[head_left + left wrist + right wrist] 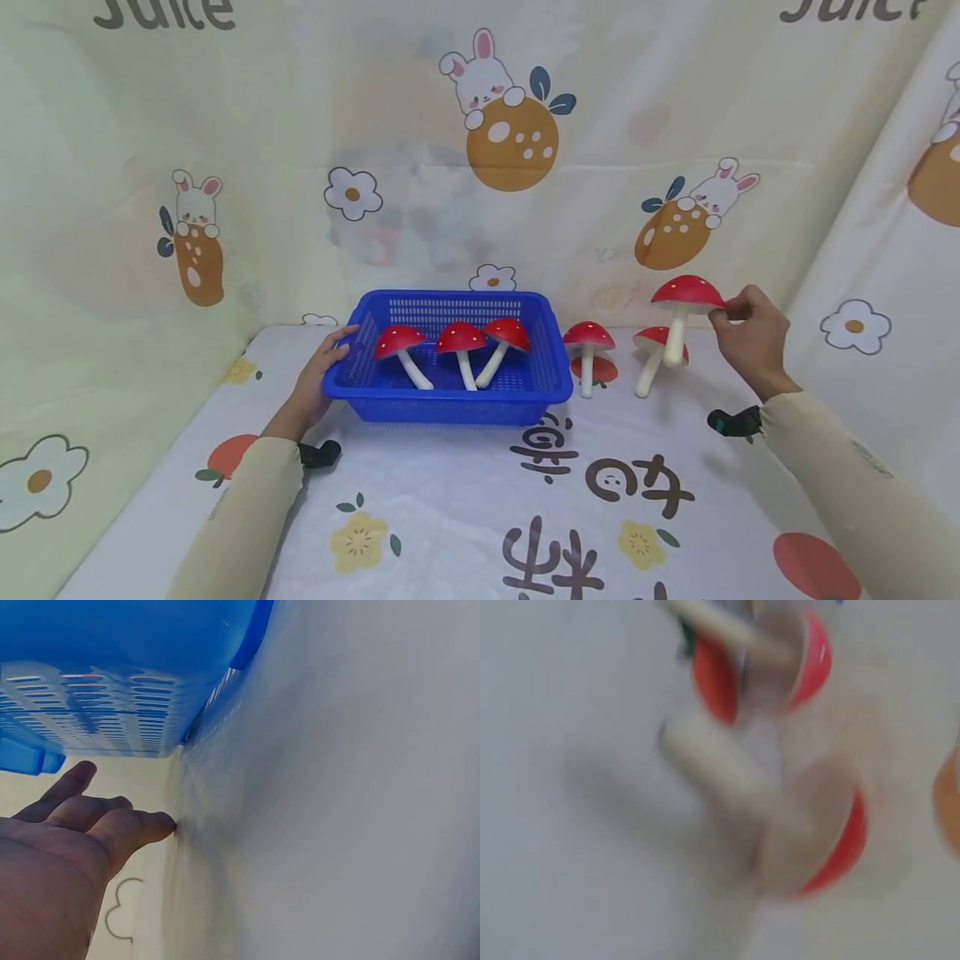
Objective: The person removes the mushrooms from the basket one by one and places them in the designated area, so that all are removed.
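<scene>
A blue plastic basket [450, 409] with slotted walls stands on the table, holding toy mushrooms [461, 336] with red, white-dotted caps. My left hand [318, 375] rests against its left side. In the left wrist view that hand's fingers [131, 825] extend beside the basket wall, not wrapped round it. My right hand [753, 333] pinches the cap edge of a raised mushroom [677, 321], stem hanging down. Behind it, partly covered, is another mushroom [651, 367]. One more mushroom [588, 354] is just right of the basket. The right wrist view is blurred; my right hand does not show there.
A patterned cloth [450, 517] with fruit, flowers and lettering covers the table. Behind it hangs a curtain [420, 108] printed with rabbits, and more curtain flanks both sides. Dark wrist devices [735, 422] sit at both cuffs.
</scene>
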Demonstrator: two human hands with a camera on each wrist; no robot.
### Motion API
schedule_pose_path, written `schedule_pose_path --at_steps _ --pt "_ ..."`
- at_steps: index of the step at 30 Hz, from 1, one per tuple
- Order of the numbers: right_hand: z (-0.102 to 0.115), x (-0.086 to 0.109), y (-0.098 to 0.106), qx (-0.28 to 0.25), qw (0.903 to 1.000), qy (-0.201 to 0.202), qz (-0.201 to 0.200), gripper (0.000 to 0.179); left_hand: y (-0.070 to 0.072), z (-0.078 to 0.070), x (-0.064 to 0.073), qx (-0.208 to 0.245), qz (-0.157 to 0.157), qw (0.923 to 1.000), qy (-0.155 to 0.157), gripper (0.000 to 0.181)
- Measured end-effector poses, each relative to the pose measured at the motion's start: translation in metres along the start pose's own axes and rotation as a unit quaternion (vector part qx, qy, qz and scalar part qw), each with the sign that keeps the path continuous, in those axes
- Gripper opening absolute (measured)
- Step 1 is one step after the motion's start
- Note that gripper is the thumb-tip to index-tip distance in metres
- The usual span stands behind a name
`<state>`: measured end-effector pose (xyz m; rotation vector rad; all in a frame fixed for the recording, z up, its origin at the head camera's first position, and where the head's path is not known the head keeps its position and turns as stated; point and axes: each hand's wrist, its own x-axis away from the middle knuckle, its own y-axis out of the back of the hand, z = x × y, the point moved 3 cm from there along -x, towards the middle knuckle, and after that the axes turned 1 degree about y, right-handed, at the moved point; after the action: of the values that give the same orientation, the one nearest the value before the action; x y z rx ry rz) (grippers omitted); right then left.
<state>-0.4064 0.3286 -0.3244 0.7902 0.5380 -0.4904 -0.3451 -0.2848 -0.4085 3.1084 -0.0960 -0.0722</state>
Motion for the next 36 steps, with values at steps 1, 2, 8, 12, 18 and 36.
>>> schedule_pose_path --at_steps 1,2,8,12,18,36 --pt "-0.010 0.000 0.002 0.007 0.9999 -0.008 0.002 0.022 0.000 0.000 0.000 -0.003 -0.001 1.0000 0.001 0.051" --pt "-0.020 0.001 0.004 0.017 0.9997 -0.017 0.004 0.021 0.000 0.001 0.000 -0.004 -0.001 1.0000 0.001 0.051" --pt "-0.070 0.009 0.009 0.062 0.9939 -0.086 0.033 0.024 0.002 0.001 0.000 0.000 0.005 1.0000 -0.003 0.050" --pt "-0.090 0.013 0.003 0.083 0.9872 -0.123 0.060 0.029 0.003 0.000 0.002 0.009 0.008 0.9999 -0.011 0.049" --pt "-0.102 0.016 -0.002 0.107 0.9813 -0.141 0.075 0.023 0.001 -0.001 0.002 0.018 0.017 0.9996 -0.017 0.051" --pt "-0.114 0.015 0.008 0.135 0.9475 -0.205 0.206 0.045 0.000 0.000 0.001 0.009 0.014 0.9997 -0.016 0.050"
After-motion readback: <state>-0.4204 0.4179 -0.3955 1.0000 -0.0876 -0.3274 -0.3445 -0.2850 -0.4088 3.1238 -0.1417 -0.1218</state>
